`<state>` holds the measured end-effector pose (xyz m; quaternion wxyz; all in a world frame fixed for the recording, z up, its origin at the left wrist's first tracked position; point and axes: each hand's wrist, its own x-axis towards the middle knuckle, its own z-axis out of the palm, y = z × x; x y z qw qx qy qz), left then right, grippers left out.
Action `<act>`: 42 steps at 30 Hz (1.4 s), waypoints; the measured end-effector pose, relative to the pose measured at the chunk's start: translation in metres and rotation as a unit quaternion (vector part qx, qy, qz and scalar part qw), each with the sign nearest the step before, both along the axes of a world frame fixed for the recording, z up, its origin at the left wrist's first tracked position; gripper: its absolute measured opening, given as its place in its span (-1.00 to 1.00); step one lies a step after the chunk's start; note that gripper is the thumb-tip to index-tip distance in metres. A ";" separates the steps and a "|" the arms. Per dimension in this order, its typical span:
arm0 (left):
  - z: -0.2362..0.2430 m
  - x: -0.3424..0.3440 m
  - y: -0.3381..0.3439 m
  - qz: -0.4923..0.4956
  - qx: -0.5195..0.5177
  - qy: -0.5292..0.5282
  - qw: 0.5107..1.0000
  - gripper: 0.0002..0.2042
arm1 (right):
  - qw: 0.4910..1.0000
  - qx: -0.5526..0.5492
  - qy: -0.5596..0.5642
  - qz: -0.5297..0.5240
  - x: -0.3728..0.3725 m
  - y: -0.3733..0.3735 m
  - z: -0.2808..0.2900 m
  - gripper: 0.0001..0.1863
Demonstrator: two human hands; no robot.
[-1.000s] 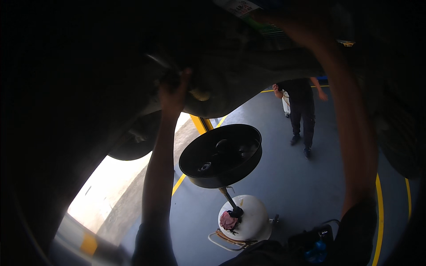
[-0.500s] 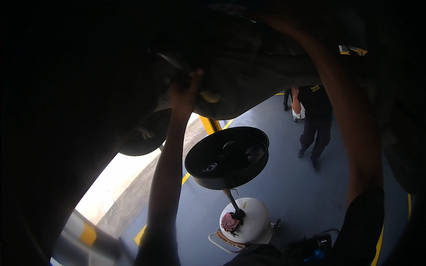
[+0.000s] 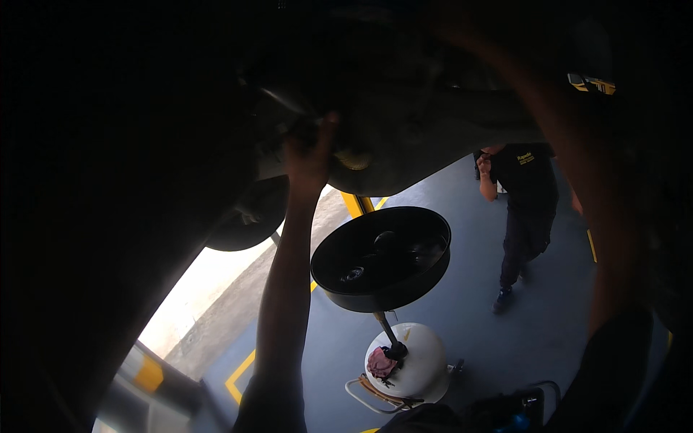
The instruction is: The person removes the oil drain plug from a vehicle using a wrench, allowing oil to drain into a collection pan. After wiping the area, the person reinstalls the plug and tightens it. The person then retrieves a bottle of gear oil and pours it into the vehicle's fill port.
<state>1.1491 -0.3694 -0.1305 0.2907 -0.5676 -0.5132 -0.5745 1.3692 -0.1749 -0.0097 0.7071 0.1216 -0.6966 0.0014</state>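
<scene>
1. Left hand (image 3: 312, 155) raised overhead, fingers curled against the dark underside of the vehicle (image 3: 404, 123), beside a rounded bulge of the housing (image 3: 354, 160); closed around something small there or merely pressing, cannot tell in the shadow.
2. Right hand out of sight, lost in the dark at the top of the frame; only the right forearm (image 3: 585, 187) visible, reaching up and leftward toward the same underside. Grip impossible to judge.
3. Directly below the left hand, well apart from it: a black round drain pan (image 3: 381, 258), tilted slightly, open side up, dark objects lying inside.
4. Pan carried on a thin post above a white rounded tank (image 3: 415, 357), with a pink rag (image 3: 380, 363) resting on the tank's top.
5. Open air between underside and pan rim; grey floor (image 3: 469, 303) free around the tank.
6. Yellow floor lines (image 3: 242, 372) to the lower left; bright daylight beyond.
7. Another person in dark clothing (image 3: 527, 209) standing to the right, well apart from the pan.
</scene>
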 end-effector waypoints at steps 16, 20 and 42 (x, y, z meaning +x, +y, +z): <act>0.003 -0.001 0.010 -0.046 0.023 0.037 0.998 -0.63 | 0.999 0.038 0.025 0.017 -0.027 0.047 -0.008 -0.31; -0.008 -0.009 0.005 0.003 -0.013 0.009 1.000 -0.62 | 0.998 0.054 0.038 -0.005 -0.032 0.038 -0.015 -0.31; -0.019 -0.019 -0.005 0.002 -0.004 0.012 1.000 -0.51 | 0.983 0.070 0.037 -0.165 -0.017 0.006 -0.031 -0.31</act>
